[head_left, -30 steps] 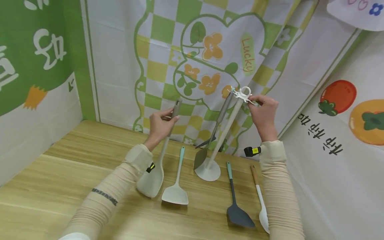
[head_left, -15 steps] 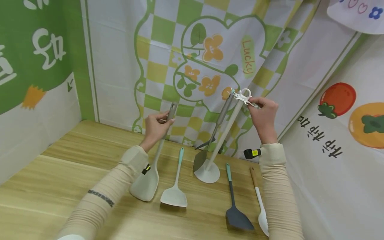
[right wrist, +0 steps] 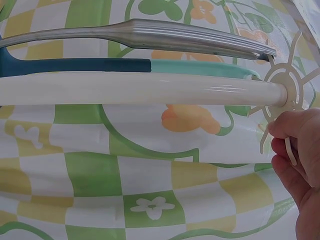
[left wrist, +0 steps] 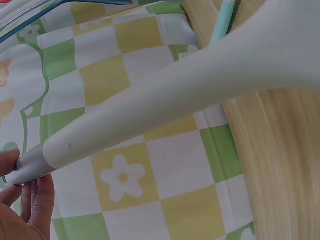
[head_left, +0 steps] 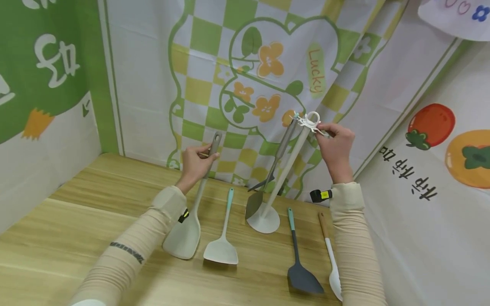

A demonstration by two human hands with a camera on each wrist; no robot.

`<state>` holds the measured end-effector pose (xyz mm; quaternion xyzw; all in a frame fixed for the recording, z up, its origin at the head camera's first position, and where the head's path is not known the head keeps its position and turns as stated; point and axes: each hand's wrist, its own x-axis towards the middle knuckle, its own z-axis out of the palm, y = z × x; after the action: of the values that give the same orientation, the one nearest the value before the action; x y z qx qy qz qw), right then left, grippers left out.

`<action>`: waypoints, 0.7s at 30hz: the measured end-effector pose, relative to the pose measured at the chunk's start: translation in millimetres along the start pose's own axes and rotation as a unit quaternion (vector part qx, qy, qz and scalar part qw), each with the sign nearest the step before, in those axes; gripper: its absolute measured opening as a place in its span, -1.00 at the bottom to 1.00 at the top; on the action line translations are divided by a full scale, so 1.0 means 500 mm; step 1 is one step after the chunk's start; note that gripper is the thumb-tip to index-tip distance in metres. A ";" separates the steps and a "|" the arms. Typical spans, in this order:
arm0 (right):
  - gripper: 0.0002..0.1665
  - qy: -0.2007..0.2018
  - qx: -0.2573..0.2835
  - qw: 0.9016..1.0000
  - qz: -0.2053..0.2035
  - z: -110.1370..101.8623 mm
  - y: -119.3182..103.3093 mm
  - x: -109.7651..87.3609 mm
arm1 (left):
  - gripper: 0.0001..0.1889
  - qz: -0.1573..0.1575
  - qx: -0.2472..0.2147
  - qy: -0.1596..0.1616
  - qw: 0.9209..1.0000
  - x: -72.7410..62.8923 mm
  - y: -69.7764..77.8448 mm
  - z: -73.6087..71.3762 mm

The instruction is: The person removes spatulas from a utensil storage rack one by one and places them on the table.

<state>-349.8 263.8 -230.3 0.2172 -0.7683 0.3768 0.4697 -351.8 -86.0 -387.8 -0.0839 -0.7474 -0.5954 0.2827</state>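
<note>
Your left hand (head_left: 198, 165) is pinching the large pale spatula (head_left: 190, 227) at the rack's (head_left: 286, 170) eight o'clock; your right hand (head_left: 337, 142), pinching a hook (right wrist: 293, 159) at two o'clock, should be bracing against tipping.

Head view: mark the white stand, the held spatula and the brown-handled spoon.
White stand (head_left: 286, 170), head view: on its pole.
Held spatula (head_left: 199, 197), head view: on its shaft.
Brown-handled spoon (head_left: 331, 252), head view: white shaft.
</note>
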 end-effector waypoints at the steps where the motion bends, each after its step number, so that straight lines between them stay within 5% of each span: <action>1: -0.93 0.001 -0.002 1.000 -0.001 0.000 0.000 0.000 | -0.59 -0.003 0.000 -0.001 1.000 0.000 -0.003 0.001; 10: -0.95 0.001 -0.002 1.000 0.003 0.001 0.005 -0.001 | -0.57 -0.005 -0.011 -0.001 1.000 0.000 -0.031 0.009; 21: -0.94 -0.002 0.001 1.000 0.016 0.000 0.004 -0.003 | -0.55 -0.052 -0.017 -0.017 0.998 -0.002 -0.062 0.014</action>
<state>-350.2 264.9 -232.3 0.2062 -0.7721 0.3843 0.4622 -367.7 -87.6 -415.3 -0.0602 -0.7455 -0.6201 0.2370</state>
